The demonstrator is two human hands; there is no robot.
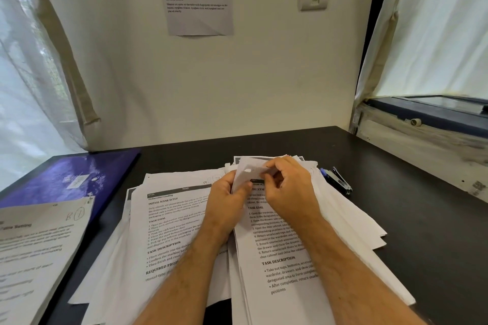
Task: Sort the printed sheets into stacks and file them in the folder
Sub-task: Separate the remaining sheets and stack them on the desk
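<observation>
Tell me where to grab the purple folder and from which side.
Take the purple folder by its far right edge, coming from the right over bare desk. It lies flat and closed; a loose sheet covers its near end, so that end offers no clear grip.

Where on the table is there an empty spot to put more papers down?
The dark table is bare on the right, between the paper pile and the window sill, in front of the stapler. A strip behind the papers, by the wall, is bare too. The middle is crowded with sheets, and the purple folder fills the left.
</observation>
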